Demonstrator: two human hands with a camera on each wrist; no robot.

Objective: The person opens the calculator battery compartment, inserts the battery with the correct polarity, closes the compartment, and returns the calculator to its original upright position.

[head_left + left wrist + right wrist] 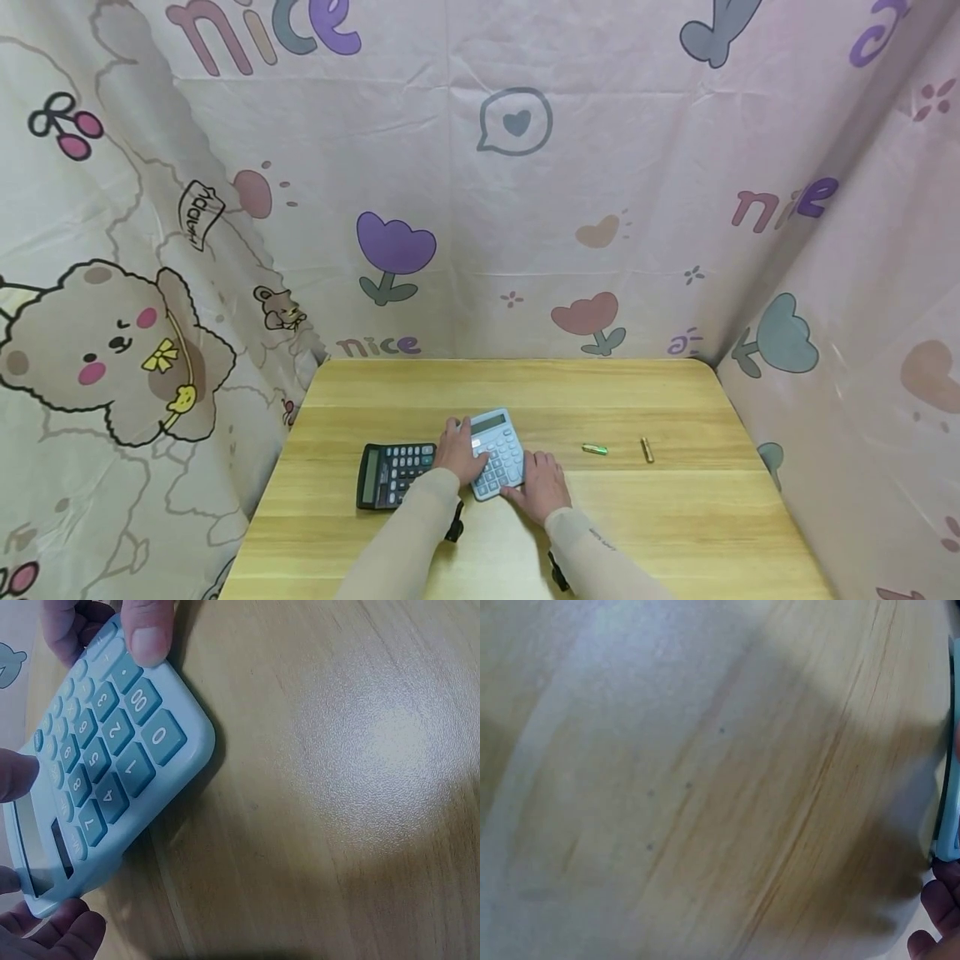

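A light blue calculator (498, 454) is held between both hands, its screen end pointing away from me. My left hand (457, 454) grips its left side near the screen, thumb lying over the face and fingers curled at the edge. The lower right corner is pinched by my right hand (543, 487), its thumb (148, 637) on the face beside the keys in the left wrist view. A shadow lies under the near edge of the calculator in that view. The right wrist view catches only the calculator's side (949, 802) and some fingertips (939, 904).
A black calculator (390, 475) lies left of my left hand, partly covered by the sleeve. To the right lie a green battery (595, 449) and a gold battery (647, 451). Printed curtains (517, 208) hang around the wooden table (675, 533).
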